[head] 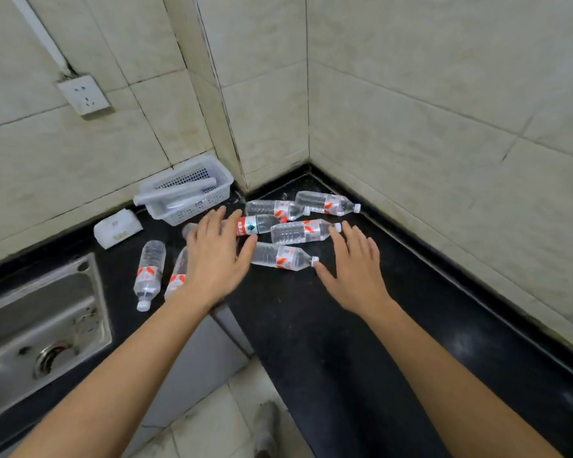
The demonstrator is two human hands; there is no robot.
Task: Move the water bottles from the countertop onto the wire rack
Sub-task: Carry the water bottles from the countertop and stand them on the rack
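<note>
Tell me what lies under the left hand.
Two bottles show partly beneath the left hand: a red-labelled bottle past the fingers and a second bottle by the wrist. The hand covers the rest of both, so whether it touches them cannot be told.

Clear red-labelled bottles [284, 256] on black countertop [328, 325].

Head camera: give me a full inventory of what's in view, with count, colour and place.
water bottles: at least seven, clear with red-white labels, lying on the countertop; five near the corner, two by the sink
countertop: one, black, along both walls
basket: one, white, against the wall left of the corner
small box: one, white, left of the basket
sink: one, steel, far left
wall socket: one, white, upper left
wire rack: none in view
left hand: open, over the bottles
right hand: open, by the nearest bottle's cap
</note>
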